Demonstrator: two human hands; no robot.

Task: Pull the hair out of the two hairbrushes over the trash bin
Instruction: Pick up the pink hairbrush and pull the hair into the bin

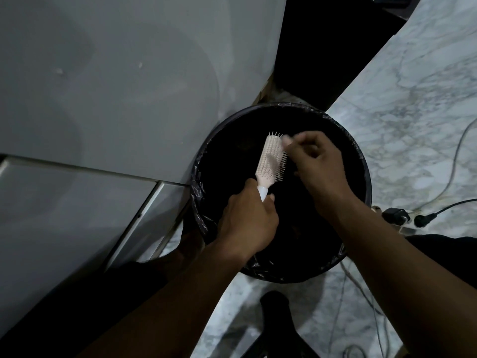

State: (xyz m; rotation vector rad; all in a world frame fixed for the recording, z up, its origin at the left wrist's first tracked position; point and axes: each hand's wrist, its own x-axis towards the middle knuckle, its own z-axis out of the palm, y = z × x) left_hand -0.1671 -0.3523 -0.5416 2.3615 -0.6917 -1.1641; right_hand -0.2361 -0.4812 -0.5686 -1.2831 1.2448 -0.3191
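Over the lined trash bin (pixel 360 161), the left hand (pixel 247 223) grips the pale hairbrush (pixel 272 157) by its handle while the right hand (pixel 318 164) pinches at the far bristles, where hair likely lifts best pulled outward along them.

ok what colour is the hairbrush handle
White, below a pale pink bristle head, on the plastic hairbrush; head view.

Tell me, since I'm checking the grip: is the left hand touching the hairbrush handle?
Touching. The head view shows the left hand wrapped around the white handle of the hairbrush, fingers closed on it over the trash bin.
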